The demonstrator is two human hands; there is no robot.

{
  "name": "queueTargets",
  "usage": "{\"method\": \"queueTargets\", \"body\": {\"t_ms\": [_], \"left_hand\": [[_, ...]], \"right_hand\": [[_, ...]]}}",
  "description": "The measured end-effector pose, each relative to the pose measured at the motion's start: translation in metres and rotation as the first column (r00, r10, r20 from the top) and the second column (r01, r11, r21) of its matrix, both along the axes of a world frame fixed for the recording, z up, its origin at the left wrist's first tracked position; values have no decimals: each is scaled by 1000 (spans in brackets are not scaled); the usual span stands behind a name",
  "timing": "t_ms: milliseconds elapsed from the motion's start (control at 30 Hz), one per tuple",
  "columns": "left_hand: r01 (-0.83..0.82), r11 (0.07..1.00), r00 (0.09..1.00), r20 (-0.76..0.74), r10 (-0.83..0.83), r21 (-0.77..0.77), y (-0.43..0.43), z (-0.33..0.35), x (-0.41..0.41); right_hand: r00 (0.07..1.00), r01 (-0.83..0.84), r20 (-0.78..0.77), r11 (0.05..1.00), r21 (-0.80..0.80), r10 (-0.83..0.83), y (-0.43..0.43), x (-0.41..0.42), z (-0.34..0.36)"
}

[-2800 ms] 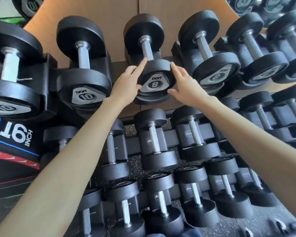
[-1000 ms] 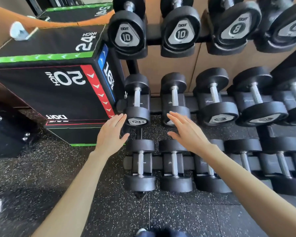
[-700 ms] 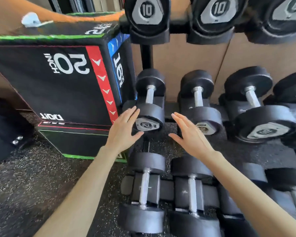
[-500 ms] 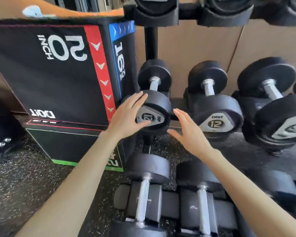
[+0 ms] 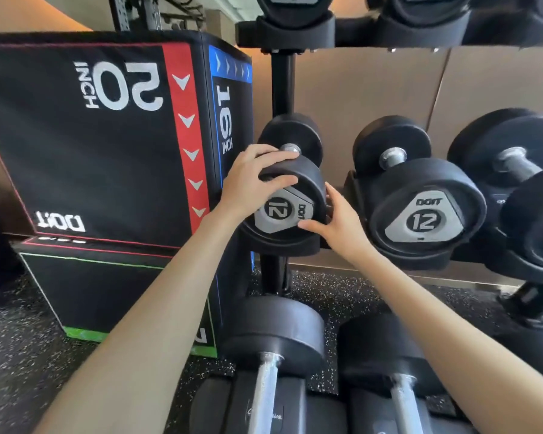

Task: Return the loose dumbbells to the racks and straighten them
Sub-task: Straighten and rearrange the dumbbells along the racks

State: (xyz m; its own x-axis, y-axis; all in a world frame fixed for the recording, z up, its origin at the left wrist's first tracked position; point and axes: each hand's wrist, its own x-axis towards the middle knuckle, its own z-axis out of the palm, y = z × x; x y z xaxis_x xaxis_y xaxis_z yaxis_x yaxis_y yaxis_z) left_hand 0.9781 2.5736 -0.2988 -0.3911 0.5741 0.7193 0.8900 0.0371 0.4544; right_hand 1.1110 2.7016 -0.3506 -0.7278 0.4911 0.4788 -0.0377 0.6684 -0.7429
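left hand (image 5: 250, 183) curled over 12 dumbbell (image 5: 308, 186) head at 11 o'clock, right hand (image 5: 339, 222) pinching its rim at 4 o'clock; dumbbell sits in rack (image 5: 281, 86), plyo box (image 5: 107, 158) at 9 o'clock.

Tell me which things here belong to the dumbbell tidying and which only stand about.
For the job: left hand, right hand, both gripping the rotated 12 dumbbell; second 12 dumbbell; rack post.
Standing about: black jump box; speckled floor.
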Motion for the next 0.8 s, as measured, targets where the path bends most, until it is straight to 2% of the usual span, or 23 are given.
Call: {"method": "queueTargets", "body": {"t_ms": [133, 333, 433, 533, 667, 733, 800], "left_hand": [[12, 1000, 1000, 18, -12, 12, 0, 2, 1], [63, 995, 996, 62, -67, 75, 0, -1, 3], [89, 988, 988, 113, -103, 124, -2, -4, -4], [104, 991, 988, 105, -113, 83, -2, -1, -8], [117, 983, 991, 82, -106, -139, 0, 13, -13], [130, 984, 990, 78, -121, -123, 1, 13, -14], [130, 991, 989, 71, -127, -27, 0, 7, -13]], "right_hand": [[999, 3, 47, 996, 93, -8, 2, 1, 6], [977, -36, 213, 990, 137, 6, 3, 4, 22], [971, -28, 239, 982, 185, -17, 5, 5, 31], [978, 2, 206, 990, 141, -31, 9, 5, 32], [979, -42, 203, 997, 66, 28, 15, 3, 28], [982, -87, 165, 996, -16, 88, 16, 0, 21], [987, -111, 113, 993, -41, 115, 15, -3, 14]]}}
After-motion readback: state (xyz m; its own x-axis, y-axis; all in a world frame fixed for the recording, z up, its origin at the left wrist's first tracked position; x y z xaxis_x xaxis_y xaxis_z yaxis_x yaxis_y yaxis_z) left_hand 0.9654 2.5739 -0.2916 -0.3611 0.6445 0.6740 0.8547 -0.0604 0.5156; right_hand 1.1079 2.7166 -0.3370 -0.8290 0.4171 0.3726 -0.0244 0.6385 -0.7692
